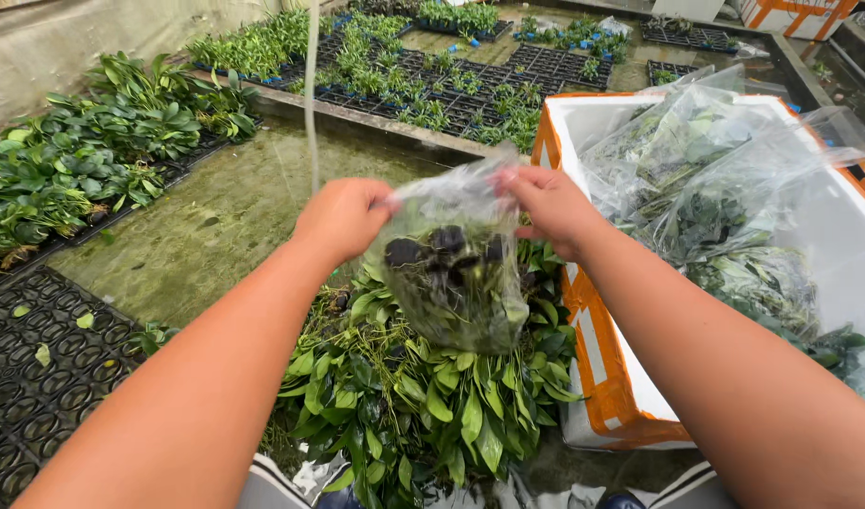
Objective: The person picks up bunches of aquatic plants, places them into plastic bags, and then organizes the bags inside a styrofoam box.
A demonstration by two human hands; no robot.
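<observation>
A clear plastic bag (456,273) hangs in mid-air at the centre of the head view, holding small green plants in dark pots, pots uppermost and leaves downward. My left hand (343,215) pinches the bag's top at its left side. My right hand (548,205) grips the top at its right side. Directly below the bag lies a heap of loose green-leaved plants (423,396).
A white foam box (602,377) with orange tape stands at the right, filled with more bagged plants (724,188). Black trays (36,368) lie at the left, leafy plants (83,160) behind them. A wet green basin floor (225,226) and seedling trays (432,75) lie beyond. A thin cord (312,94) hangs down.
</observation>
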